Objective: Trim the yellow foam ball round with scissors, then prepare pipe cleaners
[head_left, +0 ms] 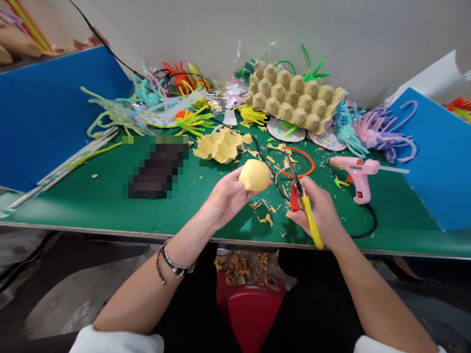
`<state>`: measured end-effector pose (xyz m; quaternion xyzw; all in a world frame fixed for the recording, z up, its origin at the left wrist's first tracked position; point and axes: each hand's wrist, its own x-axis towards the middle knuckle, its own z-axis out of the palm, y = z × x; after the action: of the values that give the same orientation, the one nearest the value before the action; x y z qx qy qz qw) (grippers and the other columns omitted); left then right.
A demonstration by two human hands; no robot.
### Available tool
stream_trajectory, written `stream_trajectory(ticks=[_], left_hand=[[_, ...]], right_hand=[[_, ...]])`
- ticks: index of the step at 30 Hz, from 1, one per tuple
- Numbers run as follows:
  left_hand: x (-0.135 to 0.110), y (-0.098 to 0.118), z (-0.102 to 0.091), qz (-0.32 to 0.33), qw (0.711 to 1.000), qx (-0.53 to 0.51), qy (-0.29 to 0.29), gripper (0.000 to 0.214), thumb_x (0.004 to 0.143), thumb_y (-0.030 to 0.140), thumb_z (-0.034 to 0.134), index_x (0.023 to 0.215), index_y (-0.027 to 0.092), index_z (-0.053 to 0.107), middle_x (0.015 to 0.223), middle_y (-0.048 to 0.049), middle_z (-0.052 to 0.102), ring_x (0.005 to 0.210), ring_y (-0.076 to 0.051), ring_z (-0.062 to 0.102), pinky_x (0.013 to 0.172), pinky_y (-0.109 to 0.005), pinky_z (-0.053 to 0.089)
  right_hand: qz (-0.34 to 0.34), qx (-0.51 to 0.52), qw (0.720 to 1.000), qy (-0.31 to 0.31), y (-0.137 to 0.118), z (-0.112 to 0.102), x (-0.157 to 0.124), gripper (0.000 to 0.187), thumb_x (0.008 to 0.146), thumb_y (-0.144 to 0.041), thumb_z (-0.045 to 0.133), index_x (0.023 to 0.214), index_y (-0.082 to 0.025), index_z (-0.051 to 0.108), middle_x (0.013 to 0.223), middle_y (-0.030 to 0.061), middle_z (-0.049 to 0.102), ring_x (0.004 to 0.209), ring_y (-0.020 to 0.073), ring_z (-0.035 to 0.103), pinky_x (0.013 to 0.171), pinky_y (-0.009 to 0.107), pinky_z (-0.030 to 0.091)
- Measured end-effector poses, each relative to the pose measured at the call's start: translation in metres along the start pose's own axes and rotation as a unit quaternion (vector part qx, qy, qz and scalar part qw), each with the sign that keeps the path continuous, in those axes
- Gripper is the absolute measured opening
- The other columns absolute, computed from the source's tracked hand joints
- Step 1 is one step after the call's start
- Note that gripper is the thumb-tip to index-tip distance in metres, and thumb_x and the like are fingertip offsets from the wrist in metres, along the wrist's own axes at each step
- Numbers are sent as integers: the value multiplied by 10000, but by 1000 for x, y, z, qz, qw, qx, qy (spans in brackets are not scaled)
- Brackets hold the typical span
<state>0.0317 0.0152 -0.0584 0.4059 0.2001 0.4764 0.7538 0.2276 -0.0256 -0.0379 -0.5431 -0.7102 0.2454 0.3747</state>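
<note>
My left hand (226,196) is closed round a yellow egg-carton cup (254,175), held up over the green table (110,196). Just to its right, my right hand (320,213) grips scissors with red and yellow handles (303,203), blades pointing up and away toward an orange ring (301,166). A torn yellow carton piece (220,145) lies behind the cup. Small yellow scraps are scattered on the table below both hands.
A large egg carton (294,95) leans at the back among coloured pipe cleaners (382,132). A pink glue gun (358,174) stands at the right with a black cord. Blue boards (47,113) flank the table. A red bin (250,304) with scraps sits below the edge.
</note>
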Motion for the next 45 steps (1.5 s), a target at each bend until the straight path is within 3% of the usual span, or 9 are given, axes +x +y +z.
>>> stream_trajectory(ticks=[6, 12, 17, 21, 26, 32, 39, 45], left_hand=[[0, -1, 3, 11, 1000, -9, 4, 462, 614, 357, 784, 1023, 172, 678, 989, -63, 717, 938, -205, 659, 888, -304, 502], [0, -3, 5, 6, 999, -33, 3, 426, 612, 324, 797, 1002, 182, 705, 1000, -43, 721, 916, -171, 659, 838, -256, 513], [1, -3, 6, 5, 999, -40, -4, 439, 602, 311, 798, 1009, 174, 707, 984, -43, 731, 900, -170, 677, 837, -247, 520], [2, -2, 6, 8, 999, -47, 0, 421, 590, 319, 800, 976, 177, 712, 991, -39, 732, 897, -172, 682, 819, -241, 528], [1, 0, 5, -3, 998, -57, 4, 423, 590, 340, 772, 973, 174, 704, 968, -37, 725, 863, -165, 679, 781, -232, 529], [0, 2, 6, 0, 998, -57, 9, 400, 622, 362, 724, 968, 165, 686, 971, -52, 711, 853, -167, 661, 788, -255, 517], [0, 1, 6, 4, 999, -39, 24, 397, 621, 353, 708, 975, 176, 679, 982, -56, 704, 927, -215, 654, 848, -313, 504], [0, 0, 5, 5, 999, -41, 17, 422, 605, 341, 744, 993, 185, 689, 1038, -62, 704, 956, -216, 646, 878, -323, 508]], right_hand=[[-31, -146, 989, 5, -1, 6, -1, 553, 647, -754, 567, 726, -221, 447, 587, -38, 423, 537, 120, 361, 514, 246, 272], [-81, -183, 978, 59, 5, 9, -3, 541, 699, -753, 525, 635, -225, 428, 535, -16, 438, 535, 132, 367, 523, 249, 267], [-94, -155, 979, 90, 1, 7, -2, 567, 747, -724, 510, 540, -227, 333, 478, -28, 388, 499, 109, 341, 489, 236, 256], [-69, -71, 993, 57, -3, 7, -1, 581, 759, -700, 526, 516, -218, 313, 454, -55, 319, 451, 75, 264, 435, 221, 216], [-2, 35, 999, 16, 1, 9, -2, 576, 693, -693, 610, 529, -219, 328, 484, -61, 308, 471, 70, 261, 419, 218, 228], [2, 105, 993, 61, 4, 7, -4, 497, 775, -673, 535, 605, -226, 400, 503, -63, 319, 453, 79, 281, 421, 234, 235], [-7, -75, 997, -17, 2, 9, -1, 563, 622, -745, 607, 760, -224, 444, 603, -46, 433, 526, 110, 354, 493, 247, 295], [-67, -163, 984, 37, 1, 15, -3, 505, 699, -716, 564, 714, -222, 461, 557, -33, 441, 513, 129, 386, 523, 259, 295]])
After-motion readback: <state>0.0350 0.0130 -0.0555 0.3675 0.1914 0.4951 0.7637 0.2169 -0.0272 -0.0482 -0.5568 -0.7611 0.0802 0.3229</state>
